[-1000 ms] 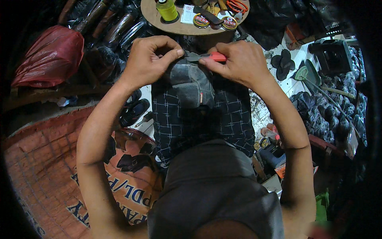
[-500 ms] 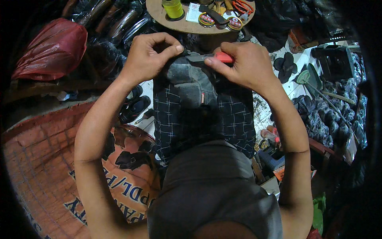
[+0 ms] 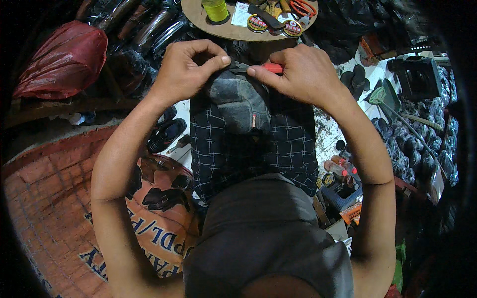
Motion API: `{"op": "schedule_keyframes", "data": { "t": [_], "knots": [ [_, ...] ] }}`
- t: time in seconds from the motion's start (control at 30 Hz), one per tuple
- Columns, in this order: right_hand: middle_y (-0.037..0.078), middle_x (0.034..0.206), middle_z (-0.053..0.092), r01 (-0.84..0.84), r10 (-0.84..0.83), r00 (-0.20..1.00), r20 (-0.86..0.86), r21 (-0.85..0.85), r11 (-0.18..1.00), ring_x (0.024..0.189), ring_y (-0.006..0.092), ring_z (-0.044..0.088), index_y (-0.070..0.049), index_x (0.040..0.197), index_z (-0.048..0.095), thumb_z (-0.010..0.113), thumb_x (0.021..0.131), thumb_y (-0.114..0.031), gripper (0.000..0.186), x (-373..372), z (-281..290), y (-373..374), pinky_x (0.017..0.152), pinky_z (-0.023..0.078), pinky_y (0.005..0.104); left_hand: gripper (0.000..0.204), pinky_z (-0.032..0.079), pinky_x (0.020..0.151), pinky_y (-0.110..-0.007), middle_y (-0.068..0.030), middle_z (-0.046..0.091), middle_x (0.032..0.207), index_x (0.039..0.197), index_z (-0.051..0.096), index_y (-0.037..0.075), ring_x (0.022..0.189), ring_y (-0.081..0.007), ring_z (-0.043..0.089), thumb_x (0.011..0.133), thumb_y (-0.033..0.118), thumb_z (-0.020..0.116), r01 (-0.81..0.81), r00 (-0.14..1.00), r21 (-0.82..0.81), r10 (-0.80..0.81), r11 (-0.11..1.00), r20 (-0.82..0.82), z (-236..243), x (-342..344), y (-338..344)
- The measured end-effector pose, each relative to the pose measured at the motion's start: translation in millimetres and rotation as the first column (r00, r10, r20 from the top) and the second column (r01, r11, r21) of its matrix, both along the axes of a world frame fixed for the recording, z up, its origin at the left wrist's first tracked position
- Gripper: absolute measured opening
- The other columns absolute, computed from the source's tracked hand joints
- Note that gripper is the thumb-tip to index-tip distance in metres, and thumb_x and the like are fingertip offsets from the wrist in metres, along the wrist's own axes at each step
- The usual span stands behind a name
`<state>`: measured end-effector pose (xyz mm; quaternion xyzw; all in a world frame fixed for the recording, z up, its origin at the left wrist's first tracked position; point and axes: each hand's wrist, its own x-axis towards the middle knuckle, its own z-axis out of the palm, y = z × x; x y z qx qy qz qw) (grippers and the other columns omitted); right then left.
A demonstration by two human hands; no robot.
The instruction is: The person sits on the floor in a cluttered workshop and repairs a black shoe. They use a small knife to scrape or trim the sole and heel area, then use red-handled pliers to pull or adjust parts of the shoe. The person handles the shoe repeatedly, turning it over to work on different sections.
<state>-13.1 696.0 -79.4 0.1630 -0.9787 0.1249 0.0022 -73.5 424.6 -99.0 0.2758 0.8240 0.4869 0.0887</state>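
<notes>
A worn dark grey piece with seams and a small red tag lies across my lap; it looks like a boot or shoe, though I cannot be sure. At its far end my left hand is closed, thumb and forefinger pinching a small dark edge. My right hand grips a red-handled cutter knife. The knife's blade points left, close to the pinched edge, with my right thumb lying along it. Whether the blade touches the dark piece is too small to tell.
Ahead stands a round wooden table bearing a yellow thread spool, round tins and a dark-bladed knife. A red plastic bag sits far left, an orange printed sack near left. Plastic-wrapped bundles lie right.
My right hand has turned and moved slightly up and left, bringing the knife closer to my left fingertips. My left hand stays nearly in place, still pinching.
</notes>
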Motion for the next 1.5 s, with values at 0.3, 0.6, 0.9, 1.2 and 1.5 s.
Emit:
{"op": "schedule_keyframes", "data": {
  "t": [0.3,0.6,0.9,1.2,1.5],
  "knots": [
    [0.020,0.073,0.073,0.374,-0.379,0.926,0.013,0.129,0.919,0.077,0.0398,0.076,-0.004,0.084,0.080,0.054,0.101,-0.077,0.079,3.5,37.9,86.3,0.071,0.058,0.0501,0.019,0.057,0.077,-0.031,-0.0101,0.081,0.091,0.099,0.081,0.000,0.083,-0.0149,0.074,0.095,0.018,0.080,-0.047,0.999,-0.043,0.046,0.998,-0.027,8.6,7.6,-6.8],
    [0.000,0.081,0.062,0.548,-0.354,0.836,0.419,-0.661,0.512,0.078,0.0122,0.054,0.000,0.100,0.071,0.063,0.108,-0.059,0.060,37.2,-44.2,58.8,0.074,0.046,0.0312,0.044,0.059,0.084,-0.039,-0.0150,0.076,0.113,0.118,0.075,0.002,0.102,-0.0295,0.075,0.085,0.027,0.090,0.300,0.902,-0.197,-0.345,0.933,-0.261,19.6,-7.3,17.0],
    [0.010,0.114,0.075,0.477,-0.245,0.879,0.410,-0.761,0.439,0.106,0.0202,0.068,-0.001,0.121,0.062,0.105,0.067,-0.028,0.074,53.5,-75.2,-23.0,0.096,0.053,0.0354,0.052,0.057,0.080,-0.034,-0.0098,0.081,0.101,0.117,0.078,0.001,0.090,-0.0162,0.073,0.081,0.034,0.096,0.346,0.937,-0.265,-0.314,0.900,0.155,28.5,-38.4,24.8],
    [0.022,0.123,0.074,0.440,-0.013,0.897,0.441,-0.893,0.089,0.115,0.0239,0.068,-0.008,0.098,0.050,0.102,0.073,-0.015,0.058,36.3,-98.5,-10.1,0.099,0.055,0.0402,0.031,0.059,0.081,-0.046,-0.0200,0.079,0.092,0.102,0.082,0.001,0.087,-0.0387,0.076,0.096,0.031,0.077,0.229,0.931,-0.335,-0.306,0.914,-0.200,32.9,-25.3,39.0],
    [0.019,0.106,0.074,0.417,-0.370,0.897,0.241,-0.737,0.532,0.099,0.0321,0.072,0.001,0.119,0.063,0.105,0.064,-0.048,0.085,59.7,-68.0,-27.2,0.087,0.055,0.0435,0.032,0.059,0.074,-0.045,-0.0203,0.075,0.079,0.092,0.077,-0.002,0.076,-0.0330,0.077,0.094,0.030,0.078,-0.097,0.989,-0.412,0.042,0.906,-0.141,43.8,-22.1,1.4]
  ]
}}
